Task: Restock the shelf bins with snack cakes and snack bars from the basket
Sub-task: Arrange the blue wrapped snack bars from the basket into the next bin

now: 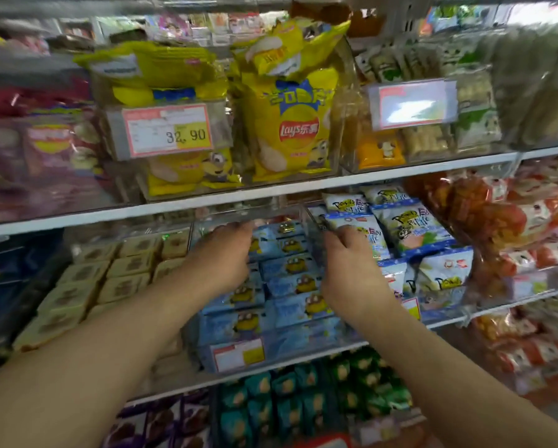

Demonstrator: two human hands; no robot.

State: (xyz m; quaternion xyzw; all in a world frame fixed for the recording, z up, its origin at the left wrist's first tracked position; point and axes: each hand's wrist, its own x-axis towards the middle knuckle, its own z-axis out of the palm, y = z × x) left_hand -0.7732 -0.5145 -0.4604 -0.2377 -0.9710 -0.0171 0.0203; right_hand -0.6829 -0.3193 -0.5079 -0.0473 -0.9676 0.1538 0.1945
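Observation:
A clear shelf bin (pixel 239 354) on the middle shelf holds rows of blue snack cake packets (pixel 290 286) with a yellow cartoon figure. My left hand (pixel 222 257) reaches into the bin's left side, its fingers stretched toward the back and lying against the packets. My right hand (pixel 349 266) is at the bin's right side, by the clear divider wall (pixel 308 227). Its fingertips are bent and hidden, so its grip is unclear. Neither hand visibly carries a packet. A red edge (pixel 323 442) shows at the bottom of the view.
Beige snack cakes (pixel 116 279) fill the bin to the left, white and blue packets (pixel 410 227) the bin to the right. Yellow chip bags (pixel 287 124) stand on the shelf above, close over my hands. Green and teal packets (pixel 303 402) sit on the shelf below.

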